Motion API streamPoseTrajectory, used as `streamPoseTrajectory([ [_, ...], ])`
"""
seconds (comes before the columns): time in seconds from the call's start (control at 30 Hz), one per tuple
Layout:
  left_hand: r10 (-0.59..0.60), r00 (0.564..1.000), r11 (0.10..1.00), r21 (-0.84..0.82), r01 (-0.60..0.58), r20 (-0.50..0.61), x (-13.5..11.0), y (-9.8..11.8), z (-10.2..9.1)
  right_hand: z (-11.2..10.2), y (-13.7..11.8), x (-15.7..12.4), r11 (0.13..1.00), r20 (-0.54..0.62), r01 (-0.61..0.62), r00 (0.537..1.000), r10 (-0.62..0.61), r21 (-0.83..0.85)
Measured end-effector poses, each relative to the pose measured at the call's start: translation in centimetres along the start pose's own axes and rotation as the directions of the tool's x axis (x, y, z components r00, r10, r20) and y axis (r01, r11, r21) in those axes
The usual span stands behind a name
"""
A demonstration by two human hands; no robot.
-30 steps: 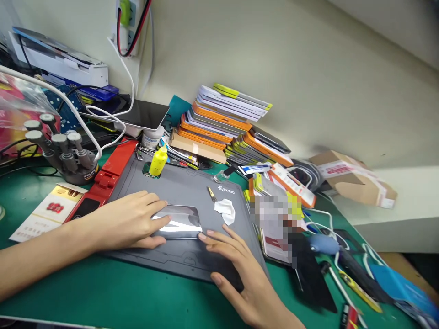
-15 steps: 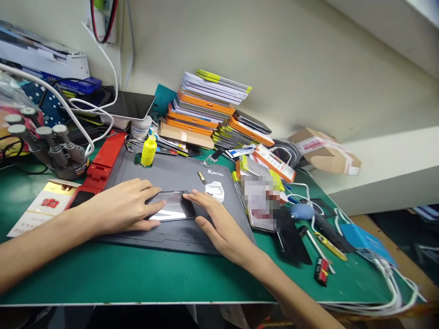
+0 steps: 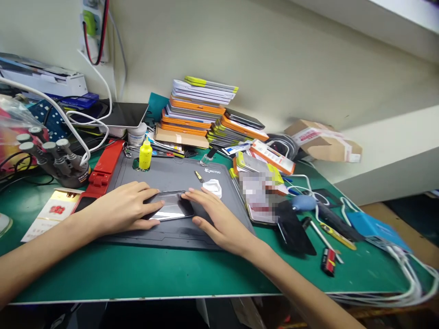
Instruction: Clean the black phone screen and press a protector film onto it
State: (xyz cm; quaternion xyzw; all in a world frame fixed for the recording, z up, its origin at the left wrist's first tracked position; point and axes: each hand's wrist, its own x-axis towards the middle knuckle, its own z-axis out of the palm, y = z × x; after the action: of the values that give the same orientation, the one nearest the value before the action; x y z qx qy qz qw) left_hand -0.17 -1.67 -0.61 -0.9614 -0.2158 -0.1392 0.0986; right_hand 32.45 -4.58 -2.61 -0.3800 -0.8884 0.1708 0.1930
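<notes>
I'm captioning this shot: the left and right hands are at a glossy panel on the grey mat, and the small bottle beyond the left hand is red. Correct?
Not quite: the head view shows the small bottle is yellow. The left hand and right hand are at the glossy panel on the grey mat.

Glossy phone [image 3: 173, 209], flat on grey mat [image 3: 171, 173]

Repair workshop: green bench [image 3: 171, 274], grey work mat [image 3: 176, 176], screwdrivers [image 3: 56, 160].
</notes>
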Motion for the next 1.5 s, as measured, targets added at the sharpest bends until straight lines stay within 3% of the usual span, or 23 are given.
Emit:
streamPoseTrajectory([
  [0.1, -0.008, 1.000, 1.000, -0.015, 0.008, -0.008, 0.1, -0.1, -0.3, 0.1, -0.1, 0.8, 1.000, -0.006, 0.019, 1.000, -0.019, -0.006],
  [0.33, 0.029, 0.999, 0.999, 0.031, -0.027, -0.038, -0.3, -0.7, 0.0, -0.3, -1.9, -0.8, 0.995, 0.002, 0.015, 1.000, -0.015, -0.103],
  [0.57, 0.043, 0.998, 0.999, 0.028, -0.042, -0.052, -0.3, -0.9, 0.0, -0.2, -1.4, 0.9, 0.991, 0.064, 0.030, 0.998, -0.022, -0.127],
  [0.83, -0.013, 1.000, 1.000, 0.007, 0.013, 0.020, -0.1, 0.1, -0.1, 0.1, -2.3, -2.3, 0.961, 0.020, 0.003, 1.000, 0.002, -0.276],
  [1.13, -0.003, 0.999, 1.000, -0.007, 0.004, 0.038, -0.2, 0.3, -0.3, 0.4, -0.2, 0.7, 0.978, 0.116, 0.037, 0.993, -0.014, -0.204],
  [1.5, -0.016, 0.999, 1.000, 0.015, 0.016, 0.032, -0.1, 0.4, 0.0, -0.7, -1.0, -2.5, 0.950, 0.008, 0.153, 0.988, -0.156, -0.271],
])
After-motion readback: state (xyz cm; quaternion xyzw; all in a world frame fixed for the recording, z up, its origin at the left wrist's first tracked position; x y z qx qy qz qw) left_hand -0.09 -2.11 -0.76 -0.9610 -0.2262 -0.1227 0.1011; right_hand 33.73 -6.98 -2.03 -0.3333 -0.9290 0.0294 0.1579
